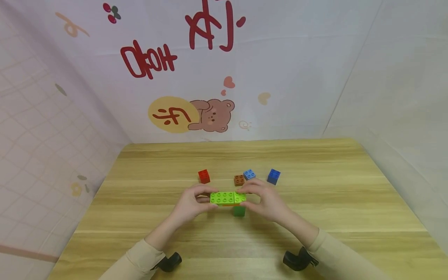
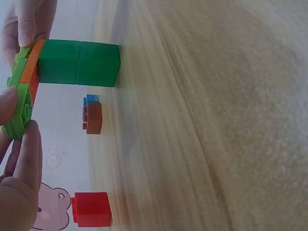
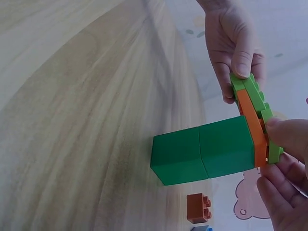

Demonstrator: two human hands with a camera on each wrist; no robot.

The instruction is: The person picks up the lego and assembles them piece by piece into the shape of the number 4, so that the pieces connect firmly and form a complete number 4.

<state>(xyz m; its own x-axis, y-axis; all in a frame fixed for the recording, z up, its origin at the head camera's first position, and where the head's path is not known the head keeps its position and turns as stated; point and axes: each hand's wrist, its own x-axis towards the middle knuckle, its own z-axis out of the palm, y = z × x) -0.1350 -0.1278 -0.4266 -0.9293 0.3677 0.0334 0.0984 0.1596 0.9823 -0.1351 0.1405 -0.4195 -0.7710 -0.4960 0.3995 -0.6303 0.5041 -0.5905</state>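
Note:
Two bright green studded bricks lie end to end on top of a small build: a long lime brick (image 1: pixel 222 199) and a short lime brick (image 1: pixel 240 198). Below them runs an orange brick (image 3: pixel 252 127), carried by a column of two dark green bricks (image 2: pixel 79 62) standing on the table. My left hand (image 1: pixel 190 201) pinches the free left end of the long lime brick, which juts past the column, between thumb and fingers. Over the column, my right hand (image 1: pixel 266 200) pinches the short lime brick at its front and back sides.
Behind the build, a red brick (image 1: pixel 204 176) stands to the left. A brown brick (image 1: pixel 239 180) and a light blue brick (image 1: pixel 249 174) sit close together, with a dark blue brick (image 1: pixel 273 176) farther right. A printed cloth (image 1: pixel 287 77) hangs behind the wooden table (image 1: pixel 157 159).

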